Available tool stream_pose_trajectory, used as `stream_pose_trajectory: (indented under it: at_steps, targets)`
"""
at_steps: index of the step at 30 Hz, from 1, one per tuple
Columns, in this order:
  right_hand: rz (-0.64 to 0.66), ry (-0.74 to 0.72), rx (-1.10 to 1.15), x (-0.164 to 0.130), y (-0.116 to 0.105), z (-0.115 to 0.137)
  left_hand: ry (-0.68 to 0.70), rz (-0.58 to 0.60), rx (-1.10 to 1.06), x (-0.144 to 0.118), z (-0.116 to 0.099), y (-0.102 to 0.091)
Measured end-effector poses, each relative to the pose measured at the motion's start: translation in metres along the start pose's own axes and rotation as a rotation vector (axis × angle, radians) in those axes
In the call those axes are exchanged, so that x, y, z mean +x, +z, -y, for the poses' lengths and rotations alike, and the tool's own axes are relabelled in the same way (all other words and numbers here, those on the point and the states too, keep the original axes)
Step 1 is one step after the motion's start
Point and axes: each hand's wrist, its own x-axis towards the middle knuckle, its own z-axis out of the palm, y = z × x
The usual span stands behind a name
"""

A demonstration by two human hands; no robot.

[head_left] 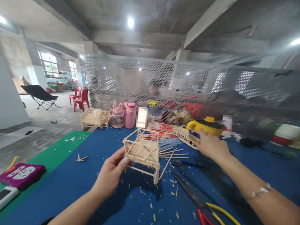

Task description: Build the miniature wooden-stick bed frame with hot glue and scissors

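While the left hand (112, 173) grips the stick frame (142, 150), the right hand (211, 144) lies open near the yellow pot (206, 125).

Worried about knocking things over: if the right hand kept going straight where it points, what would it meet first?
Probably the yellow pot: the right hand already reaches just short of it, though depth is unclear.

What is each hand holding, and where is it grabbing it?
The left hand holds the little stick frame by its near left edge, pinched between thumb and fingers. The right hand reaches toward the yellow pot; whether it grips anything cannot be told.
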Motion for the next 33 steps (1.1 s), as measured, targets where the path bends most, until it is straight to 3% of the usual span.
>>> stream_pose_trajectory:
  at_steps: [3, 6, 8, 10, 13, 17, 20, 23, 24, 25, 26, 27, 30, 33]
  targets:
    - [0.093, -0.161, 0.272, -0.046, -0.012, 0.030, -0.026, 0.159, -0.112, 0.002, 0.001, -0.005]
    - [0.599, -0.278, 1.005, -0.094, -0.013, 0.059, -0.085, 0.297, -0.246, 0.001, 0.001, -0.007]
    - [0.727, -0.225, 1.295, -0.118, -0.009, 0.075, -0.119, 0.336, -0.288, -0.001, 0.001, -0.007]
    - [0.658, -0.050, 1.438, -0.129, -0.004, 0.087, -0.101, 0.312, -0.227, 0.002, 0.000, -0.004]
    - [0.505, 0.178, 1.525, -0.123, -0.003, 0.096, 0.012, 0.155, 0.057, 0.017, -0.003, 0.002]
    - [0.345, 0.268, 1.615, -0.093, -0.019, 0.086, 0.109, -0.044, 0.235, 0.040, -0.009, 0.009]
    - [0.171, 0.293, 1.702, -0.078, -0.035, 0.064, 0.183, -0.053, 0.382, 0.030, -0.009, 0.017]
    - [0.033, 0.304, 1.779, -0.078, -0.034, 0.045, 0.260, 0.203, 0.503, -0.004, -0.001, 0.037]
    - [0.002, 0.311, 1.796, -0.080, -0.030, 0.042, 0.290, 0.374, 0.546, -0.015, 0.003, 0.048]
    - [-0.027, 0.319, 1.807, -0.082, -0.024, 0.039, 0.366, 0.620, 0.683, -0.023, 0.006, 0.059]
    - [-0.054, 0.325, 1.814, -0.083, -0.018, 0.037, 0.420, 0.758, 0.815, -0.026, 0.010, 0.071]
    - [-0.081, 0.331, 1.816, -0.084, -0.013, 0.036, 0.434, 0.783, 0.945, -0.026, 0.012, 0.083]
    - [-0.149, 0.351, 1.811, -0.084, 0.000, 0.032, 0.221, 0.454, 1.244, 0.000, 0.018, 0.109]
    - [-0.177, 0.369, 1.796, -0.082, 0.006, 0.027, 0.098, 0.343, 1.287, 0.040, 0.026, 0.116]
